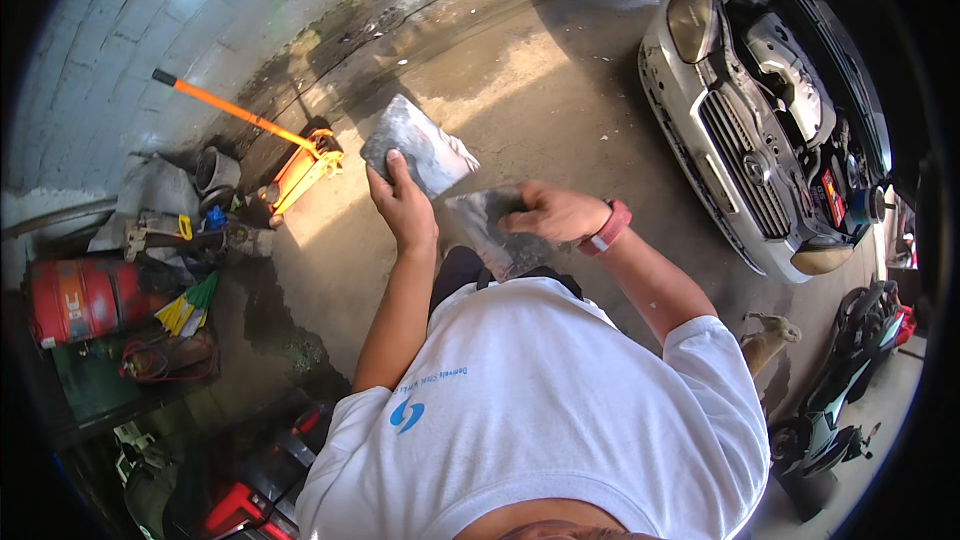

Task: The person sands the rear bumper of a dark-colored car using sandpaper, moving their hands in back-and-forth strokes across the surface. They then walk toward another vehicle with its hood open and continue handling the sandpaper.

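My left hand is closed on a flat, whitish piece with dark grey smudges, thumb on top and fingers underneath. It catches the sunlight, and whether it is folded paper or cloth I cannot tell. Lower and to the right, my right hand, with a red band at the wrist, grips a second flat, dark grey, stained piece by its right side. The second piece hangs down in front of my body. The two pieces are close together, near edge to near edge.
A silver car with its engine bay open stands at right. An orange floor jack lies at left by the block wall. A red tank, a motorcycle and what looks like a tan dog are around me.
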The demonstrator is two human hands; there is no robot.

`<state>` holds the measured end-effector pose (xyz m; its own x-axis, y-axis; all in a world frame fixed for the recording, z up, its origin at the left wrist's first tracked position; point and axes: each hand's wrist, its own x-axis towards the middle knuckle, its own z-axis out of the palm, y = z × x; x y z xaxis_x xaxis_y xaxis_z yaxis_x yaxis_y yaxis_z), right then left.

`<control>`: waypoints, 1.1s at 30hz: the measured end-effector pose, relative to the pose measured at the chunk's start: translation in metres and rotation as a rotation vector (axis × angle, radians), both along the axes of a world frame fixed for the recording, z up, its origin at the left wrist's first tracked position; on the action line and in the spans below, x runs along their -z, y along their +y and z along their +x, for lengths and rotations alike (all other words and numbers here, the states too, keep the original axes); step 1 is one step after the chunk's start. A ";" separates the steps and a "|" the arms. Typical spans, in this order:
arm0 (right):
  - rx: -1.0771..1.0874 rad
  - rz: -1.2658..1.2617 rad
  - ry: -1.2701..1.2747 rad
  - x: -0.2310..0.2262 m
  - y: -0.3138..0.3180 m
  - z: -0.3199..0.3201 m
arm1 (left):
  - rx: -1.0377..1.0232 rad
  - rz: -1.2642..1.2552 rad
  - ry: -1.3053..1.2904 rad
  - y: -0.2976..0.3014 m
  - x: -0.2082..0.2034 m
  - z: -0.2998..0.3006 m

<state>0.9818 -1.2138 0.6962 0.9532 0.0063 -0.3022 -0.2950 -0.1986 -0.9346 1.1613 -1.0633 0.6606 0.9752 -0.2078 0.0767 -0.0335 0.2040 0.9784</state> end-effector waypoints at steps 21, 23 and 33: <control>1.288 0.603 -0.366 0.037 -0.279 0.143 | 0.889 -0.060 0.267 -0.390 -0.019 0.129; 1.305 0.630 -0.430 0.036 -0.301 0.147 | 0.978 -0.117 0.260 -0.419 -0.021 0.145; 1.310 0.714 -0.431 0.050 -0.433 0.178 | 0.992 -0.015 0.158 -0.551 -0.008 0.178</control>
<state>1.1600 -1.6472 0.6467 0.4179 -0.8538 -0.3106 0.4064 0.4815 -0.7766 1.3390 -1.6140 0.6686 0.3613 -0.9320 -0.0294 0.2885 0.0817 0.9540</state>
